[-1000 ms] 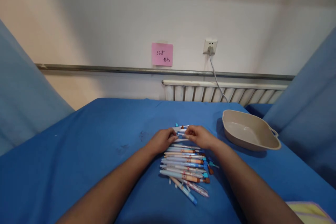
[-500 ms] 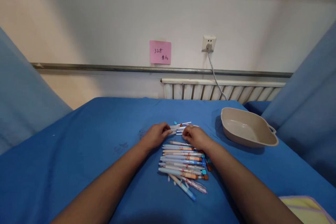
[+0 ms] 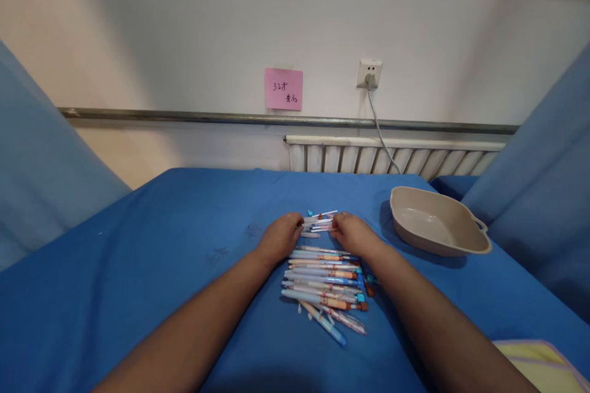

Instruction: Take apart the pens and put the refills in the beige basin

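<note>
At the far end of a row of pens, my left hand (image 3: 282, 237) is closed, its fingertips at the left ends of several pale pen pieces. Across from it my right hand (image 3: 353, 232) pinches at the right ends of thin white refills (image 3: 321, 229). One whitish pen barrel (image 3: 310, 235) lies just below, between the hands. The assembled pens (image 3: 322, 272) lie side by side nearer to me, with brown and teal toppers at their right ends. A blue-and-cream pen (image 3: 329, 326) lies askew at the near end. My fingers hide exactly which pieces they grip.
A beige plastic basin (image 3: 437, 221) stands to the right on the blue cloth (image 3: 161, 270). A yellow cloth (image 3: 534, 362) lies at the lower right. Behind are a radiator (image 3: 396, 156), a metal rail (image 3: 207, 116), a plugged-in cord (image 3: 380, 135) and a pink note (image 3: 283, 89).
My right hand has moved slightly right, away from the left, baring more of the refills and the whitish barrel. The view has shifted slightly. The pen row lies as before.
</note>
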Demonstrator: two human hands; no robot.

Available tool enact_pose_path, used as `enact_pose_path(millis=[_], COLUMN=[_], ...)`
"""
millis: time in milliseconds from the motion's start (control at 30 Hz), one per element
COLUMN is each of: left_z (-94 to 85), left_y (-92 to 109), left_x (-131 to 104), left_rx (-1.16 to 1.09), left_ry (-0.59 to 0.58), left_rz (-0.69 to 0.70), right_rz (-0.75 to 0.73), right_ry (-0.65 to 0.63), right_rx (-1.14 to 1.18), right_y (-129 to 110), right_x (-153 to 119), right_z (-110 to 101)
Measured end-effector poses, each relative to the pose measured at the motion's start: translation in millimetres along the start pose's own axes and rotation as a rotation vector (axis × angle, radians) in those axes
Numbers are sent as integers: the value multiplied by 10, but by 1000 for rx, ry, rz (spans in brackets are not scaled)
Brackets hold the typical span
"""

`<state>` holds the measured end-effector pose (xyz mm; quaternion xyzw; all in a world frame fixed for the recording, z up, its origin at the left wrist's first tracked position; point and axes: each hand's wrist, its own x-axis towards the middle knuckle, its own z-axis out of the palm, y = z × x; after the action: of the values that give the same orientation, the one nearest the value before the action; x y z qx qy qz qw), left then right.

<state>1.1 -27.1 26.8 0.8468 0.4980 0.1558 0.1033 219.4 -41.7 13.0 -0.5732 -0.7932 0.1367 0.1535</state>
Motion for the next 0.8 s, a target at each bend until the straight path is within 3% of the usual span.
enact_pose_path(millis=[167, 367, 667, 800], left_z=[-55, -53, 91, 87], left_y=[76, 81, 27, 12], left_x=[-81, -169, -216, -193], left_rx=[-91, -199, -365, -393], left_ry=[-131, -221, -98, -18], left_rz=[96, 147, -26, 7], right_rz=[-86, -123, -153, -146], right_ry=[-181, -191, -129, -110], right_rx=[90, 142, 346, 430], right_y=[-54, -114, -53, -23], right_x=[-44, -52, 5, 24], right_z=[-17, 15, 199, 259])
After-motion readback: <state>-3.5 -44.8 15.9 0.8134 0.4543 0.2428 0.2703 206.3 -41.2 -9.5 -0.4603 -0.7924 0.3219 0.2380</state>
